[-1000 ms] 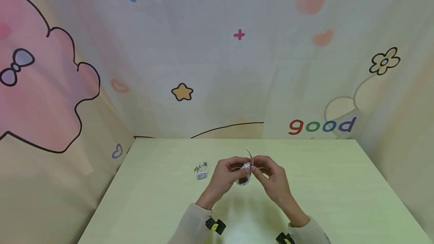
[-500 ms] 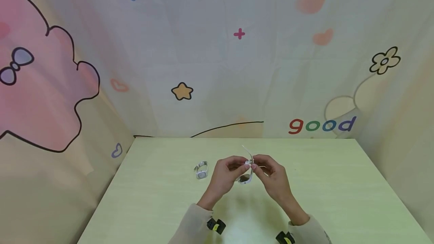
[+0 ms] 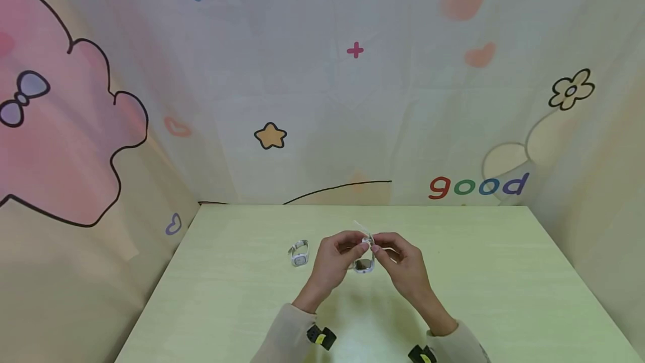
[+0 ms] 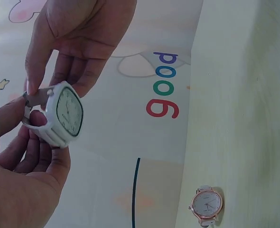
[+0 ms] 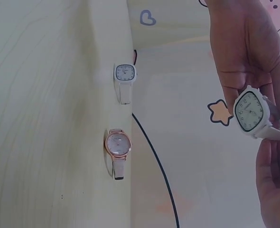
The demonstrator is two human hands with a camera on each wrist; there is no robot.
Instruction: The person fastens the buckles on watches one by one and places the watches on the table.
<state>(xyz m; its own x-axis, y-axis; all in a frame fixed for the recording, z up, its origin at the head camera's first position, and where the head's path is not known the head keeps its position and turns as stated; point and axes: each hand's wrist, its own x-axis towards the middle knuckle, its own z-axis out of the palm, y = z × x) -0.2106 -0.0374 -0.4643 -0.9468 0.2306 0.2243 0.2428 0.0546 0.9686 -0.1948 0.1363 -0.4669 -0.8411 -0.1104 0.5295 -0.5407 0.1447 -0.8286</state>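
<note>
A white square-cased wristwatch [image 3: 364, 265] hangs between my two hands over the table, its dial turned away from the head camera. My left hand [image 3: 332, 262] pinches the strap near its closure between thumb and fingers. My right hand [image 3: 407, 266] pinches the strap from the other side, thumb close to the left thumb. A thin free strap end sticks up past the fingertips. In the left wrist view the pale dial of the watch [image 4: 69, 111] shows, with the strap looped back to the fingers; the fingers partly hide the closure.
Another white square watch [image 3: 299, 254] rests on the pale table [image 3: 221, 296], left of the hands. A rose-gold round watch [image 5: 118, 144] with a light strap lies on the table too, hidden in the head view. A patterned curtain [image 3: 322, 99] stands behind the table.
The free strap end has tipped to the left and lower at the fingertips. The watch case has tilted, showing more of its back. Both hands keep nearly the same place.
</note>
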